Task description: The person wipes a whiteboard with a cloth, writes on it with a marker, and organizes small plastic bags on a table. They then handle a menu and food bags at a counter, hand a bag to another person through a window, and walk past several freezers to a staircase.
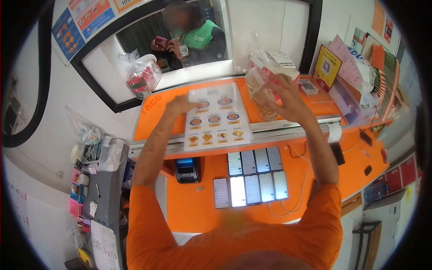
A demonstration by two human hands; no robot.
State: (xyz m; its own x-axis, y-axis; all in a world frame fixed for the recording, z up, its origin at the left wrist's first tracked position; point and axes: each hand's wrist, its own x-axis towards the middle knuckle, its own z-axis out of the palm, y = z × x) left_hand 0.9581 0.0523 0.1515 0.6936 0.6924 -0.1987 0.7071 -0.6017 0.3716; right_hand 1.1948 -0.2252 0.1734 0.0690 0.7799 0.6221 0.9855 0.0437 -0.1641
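Note:
A laminated menu sheet (215, 112) with food pictures lies on the raised orange counter, its near edge overhanging the metal rail. My left hand (182, 104) rests at the sheet's left edge with its fingers laid flat over it. To the right, my right hand (288, 100) is raised with curved, spread fingers beside a clear plastic bag (260, 90). The bag stands on the counter, with red and white packaging in and behind it. Whether my fingertips touch the bag is hard to tell.
Several lit phones (253, 189) lie in two rows on the lower orange desk, beside a black printer-like device (187, 170). A person in a green vest (200, 37) stands beyond the window holding a phone. Another bagged package (143, 75) sits at left; a yellow QR sign (327, 66) at right.

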